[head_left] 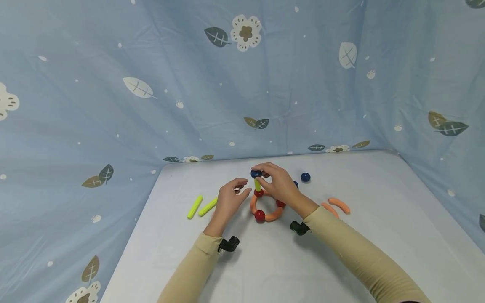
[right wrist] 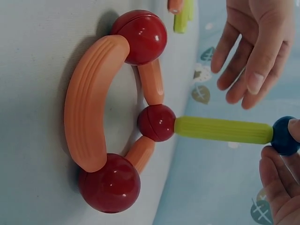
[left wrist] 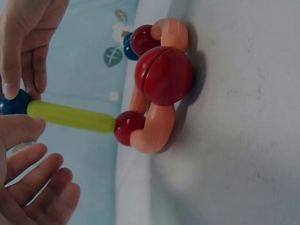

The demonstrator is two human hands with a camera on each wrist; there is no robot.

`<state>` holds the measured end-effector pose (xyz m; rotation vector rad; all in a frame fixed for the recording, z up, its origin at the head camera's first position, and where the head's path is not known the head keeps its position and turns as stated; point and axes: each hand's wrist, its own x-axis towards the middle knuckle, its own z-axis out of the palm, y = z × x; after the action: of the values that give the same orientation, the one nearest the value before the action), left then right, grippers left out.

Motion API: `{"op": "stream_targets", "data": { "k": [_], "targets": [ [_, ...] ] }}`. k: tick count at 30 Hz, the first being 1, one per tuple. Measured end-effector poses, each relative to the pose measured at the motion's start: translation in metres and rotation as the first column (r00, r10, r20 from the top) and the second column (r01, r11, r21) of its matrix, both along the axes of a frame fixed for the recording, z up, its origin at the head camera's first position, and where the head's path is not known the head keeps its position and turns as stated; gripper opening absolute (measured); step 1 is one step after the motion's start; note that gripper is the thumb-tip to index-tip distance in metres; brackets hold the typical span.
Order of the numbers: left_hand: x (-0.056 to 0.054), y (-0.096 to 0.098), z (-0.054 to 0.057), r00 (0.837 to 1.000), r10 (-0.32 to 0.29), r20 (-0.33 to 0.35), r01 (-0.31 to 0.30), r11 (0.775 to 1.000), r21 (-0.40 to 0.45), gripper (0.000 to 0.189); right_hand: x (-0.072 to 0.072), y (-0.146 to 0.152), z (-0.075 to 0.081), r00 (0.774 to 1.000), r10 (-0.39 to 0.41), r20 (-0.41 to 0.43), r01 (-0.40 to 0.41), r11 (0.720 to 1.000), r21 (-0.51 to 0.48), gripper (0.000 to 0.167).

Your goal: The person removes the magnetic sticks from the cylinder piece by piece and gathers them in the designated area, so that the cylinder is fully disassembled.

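My right hand pinches a dark blue ball between thumb and fingers. The ball sits on top of an upright yellow-green rod, whose lower end meets a red ball. That red ball is one of three joined by curved orange pieces into a ring lying on the table. To the left of the rod, my left hand is held with fingers apart and loosely bent, with nothing in it. In the right wrist view a gap shows between the left hand and the rod.
Two yellow-green rods lie left of the left hand. Behind the ring are a loose blue ball and another partly hidden by the right hand. Curved orange pieces lie by the right forearm. A patterned blue cloth hangs behind the white table.
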<state>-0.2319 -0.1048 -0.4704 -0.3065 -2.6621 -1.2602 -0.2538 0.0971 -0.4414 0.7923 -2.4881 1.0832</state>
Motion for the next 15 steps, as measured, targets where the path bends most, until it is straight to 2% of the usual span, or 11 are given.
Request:
{"op": "stream_targets", "data": {
  "k": [15],
  "targets": [
    [-0.017, 0.021, -0.008, 0.998, -0.036, -0.054, 0.044, 0.988, 0.145, 0.021, -0.002, 0.000, 0.000, 1.000, 0.009, -0.019, -0.010, 1.000, -0.018, 0.034]
  ]
}}
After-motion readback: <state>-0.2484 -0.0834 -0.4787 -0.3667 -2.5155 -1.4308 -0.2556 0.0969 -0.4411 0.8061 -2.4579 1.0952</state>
